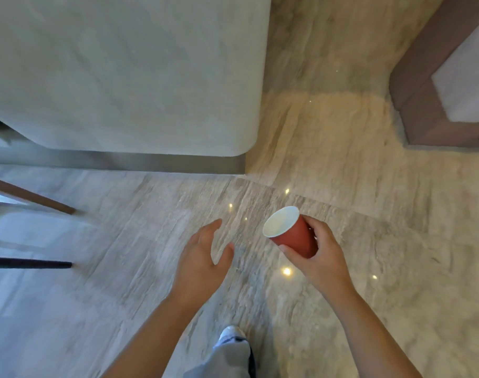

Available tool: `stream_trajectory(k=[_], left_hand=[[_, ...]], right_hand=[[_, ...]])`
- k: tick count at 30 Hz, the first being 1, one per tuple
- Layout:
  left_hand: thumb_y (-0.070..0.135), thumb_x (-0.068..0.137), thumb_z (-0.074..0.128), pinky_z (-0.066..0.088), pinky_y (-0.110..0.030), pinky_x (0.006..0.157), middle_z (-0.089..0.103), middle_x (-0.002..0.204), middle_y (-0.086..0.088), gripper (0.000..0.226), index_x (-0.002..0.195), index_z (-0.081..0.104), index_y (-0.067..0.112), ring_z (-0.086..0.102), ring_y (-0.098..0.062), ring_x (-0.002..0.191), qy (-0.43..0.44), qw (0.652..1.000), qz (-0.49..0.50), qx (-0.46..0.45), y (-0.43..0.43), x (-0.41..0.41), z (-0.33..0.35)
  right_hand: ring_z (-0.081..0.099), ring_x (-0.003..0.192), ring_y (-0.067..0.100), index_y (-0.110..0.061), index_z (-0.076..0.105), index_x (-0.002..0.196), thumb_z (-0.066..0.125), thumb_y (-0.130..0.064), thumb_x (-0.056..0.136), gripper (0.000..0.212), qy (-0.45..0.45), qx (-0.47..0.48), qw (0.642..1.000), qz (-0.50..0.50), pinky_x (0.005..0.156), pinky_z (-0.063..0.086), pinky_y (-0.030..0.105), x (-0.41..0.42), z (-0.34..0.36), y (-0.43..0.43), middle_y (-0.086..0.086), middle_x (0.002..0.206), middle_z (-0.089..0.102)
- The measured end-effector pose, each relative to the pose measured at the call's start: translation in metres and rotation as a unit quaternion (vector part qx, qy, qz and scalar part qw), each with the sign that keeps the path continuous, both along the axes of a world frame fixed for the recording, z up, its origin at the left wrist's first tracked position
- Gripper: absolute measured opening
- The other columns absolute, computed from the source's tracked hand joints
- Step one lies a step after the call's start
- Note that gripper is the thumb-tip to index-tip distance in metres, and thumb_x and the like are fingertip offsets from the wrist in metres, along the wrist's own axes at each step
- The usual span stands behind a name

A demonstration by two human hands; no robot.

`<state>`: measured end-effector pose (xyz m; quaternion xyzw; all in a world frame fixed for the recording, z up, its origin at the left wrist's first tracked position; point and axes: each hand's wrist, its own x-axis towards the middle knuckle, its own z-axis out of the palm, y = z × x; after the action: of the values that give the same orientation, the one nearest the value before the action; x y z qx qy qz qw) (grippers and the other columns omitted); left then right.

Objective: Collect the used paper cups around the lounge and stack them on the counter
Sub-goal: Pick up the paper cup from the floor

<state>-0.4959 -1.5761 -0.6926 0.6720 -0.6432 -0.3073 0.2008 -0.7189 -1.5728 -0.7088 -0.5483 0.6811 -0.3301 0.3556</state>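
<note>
My right hand [321, 249] grips a red paper cup [293, 234] with a white inside, tilted so its open mouth faces up and to the left. The cup looks empty. My left hand [203, 255] hovers to the cup's left over the floor, fingers straight and relaxed, holding nothing. A pale stone counter [123, 75] with a rounded corner fills the upper left of the head view, and its top shows no cups.
Polished marble floor [328, 148] spreads below and right of the counter. Brown furniture with a pale cushion [440, 85] stands at the upper right. Chair legs [31, 199] reach in from the left edge. My shoe and trouser leg [231, 347] show at the bottom.
</note>
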Motion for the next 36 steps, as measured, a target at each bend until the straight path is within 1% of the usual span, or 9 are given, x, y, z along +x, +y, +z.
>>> stream_trajectory(k=[3, 10, 14, 17, 19, 21, 25, 31, 36], left_hand=[[0.039, 0.088, 0.054, 0.022, -0.003, 0.088, 0.038, 0.120, 0.026, 0.050, 0.135, 0.040, 0.028, 0.032, 0.011, 0.111, 0.023, 1.000, -0.013, -0.016, -0.008, -0.013, 0.073], [0.036, 0.088, 0.054, 0.031, -0.018, 0.093, 0.051, 0.130, 0.011, 0.046, 0.132, 0.044, 0.025, 0.041, 0.001, 0.116, 0.067, 0.995, -0.061, -0.051, -0.021, -0.043, 0.241], [0.041, 0.087, 0.052, 0.030, -0.009, 0.089, 0.051, 0.122, 0.019, 0.046, 0.130, 0.045, 0.027, 0.043, 0.002, 0.117, 0.087, 0.990, -0.091, -0.065, -0.018, -0.056, 0.311], [0.040, 0.086, 0.053, 0.033, -0.012, 0.090, 0.050, 0.121, 0.022, 0.045, 0.129, 0.046, 0.029, 0.044, 0.002, 0.117, 0.115, 0.986, -0.107, -0.061, -0.018, -0.067, 0.342], [0.038, 0.087, 0.054, 0.036, -0.017, 0.092, 0.053, 0.124, 0.018, 0.042, 0.128, 0.047, 0.030, 0.045, 0.000, 0.118, 0.132, 0.983, -0.117, -0.056, -0.019, -0.074, 0.356], [0.036, 0.087, 0.055, 0.034, -0.011, 0.090, 0.054, 0.124, 0.016, 0.040, 0.126, 0.048, 0.030, 0.046, 0.000, 0.119, 0.159, 0.978, -0.122, -0.052, -0.021, -0.084, 0.366], [0.035, 0.086, 0.055, 0.032, -0.012, 0.087, 0.055, 0.123, 0.014, 0.038, 0.123, 0.050, 0.029, 0.048, -0.003, 0.117, 0.188, 0.971, -0.144, -0.039, -0.022, -0.108, 0.378], [0.027, 0.088, 0.057, 0.028, 0.006, 0.080, 0.055, 0.119, 0.014, 0.035, 0.122, 0.052, 0.023, 0.047, 0.001, 0.113, 0.206, 0.952, -0.221, -0.048, -0.017, -0.157, 0.402], [0.028, 0.088, 0.056, 0.031, -0.008, 0.088, 0.053, 0.118, 0.018, 0.038, 0.125, 0.050, 0.026, 0.045, 0.005, 0.113, 0.213, 0.927, -0.305, -0.047, -0.008, -0.207, 0.420]], right_hand=[[0.047, 0.101, -0.010, -0.037, 0.043, 0.122, 0.076, -0.040, 0.066, 0.065, -0.035, -0.013, 0.998, -0.055, 0.073, 0.040, 0.013, -0.006, 0.074, 0.004, -0.022, 0.112, 0.047], [0.056, 0.104, 0.007, -0.040, 0.046, 0.116, 0.078, -0.033, 0.066, 0.060, -0.114, -0.061, 0.980, -0.149, 0.083, 0.049, 0.027, -0.015, 0.235, 0.016, -0.010, 0.117, 0.057], [0.056, 0.102, 0.000, -0.035, 0.046, 0.118, 0.073, -0.042, 0.063, 0.062, -0.116, -0.088, 0.972, -0.186, 0.078, 0.047, 0.014, -0.016, 0.307, 0.029, -0.018, 0.116, 0.056], [0.055, 0.099, -0.006, -0.043, 0.045, 0.114, 0.073, -0.044, 0.063, 0.058, -0.106, -0.104, 0.967, -0.205, 0.076, 0.044, 0.007, -0.020, 0.343, 0.044, -0.025, 0.112, 0.054], [0.055, 0.098, -0.005, -0.048, 0.044, 0.111, 0.073, -0.043, 0.064, 0.056, -0.103, -0.111, 0.963, -0.222, 0.076, 0.047, 0.010, -0.025, 0.362, 0.054, -0.026, 0.111, 0.055], [0.056, 0.098, -0.003, -0.050, 0.046, 0.109, 0.075, -0.042, 0.064, 0.054, -0.107, -0.123, 0.956, -0.246, 0.076, 0.049, 0.016, -0.033, 0.377, 0.064, -0.030, 0.108, 0.056], [0.057, 0.094, -0.005, -0.055, 0.048, 0.105, 0.071, -0.051, 0.060, 0.051, -0.111, -0.157, 0.938, -0.289, 0.068, 0.045, 0.006, -0.048, 0.400, 0.080, -0.034, 0.104, 0.056], [0.059, 0.096, 0.003, -0.050, 0.049, 0.108, 0.072, -0.051, 0.059, 0.054, -0.099, -0.185, 0.914, -0.346, 0.068, 0.048, 0.010, -0.080, 0.419, 0.104, -0.027, 0.107, 0.059], [0.059, 0.099, 0.003, -0.052, 0.049, 0.110, 0.072, -0.052, 0.057, 0.057, -0.085, -0.198, 0.892, -0.397, 0.074, 0.048, 0.013, -0.115, 0.433, 0.127, -0.023, 0.110, 0.059]])
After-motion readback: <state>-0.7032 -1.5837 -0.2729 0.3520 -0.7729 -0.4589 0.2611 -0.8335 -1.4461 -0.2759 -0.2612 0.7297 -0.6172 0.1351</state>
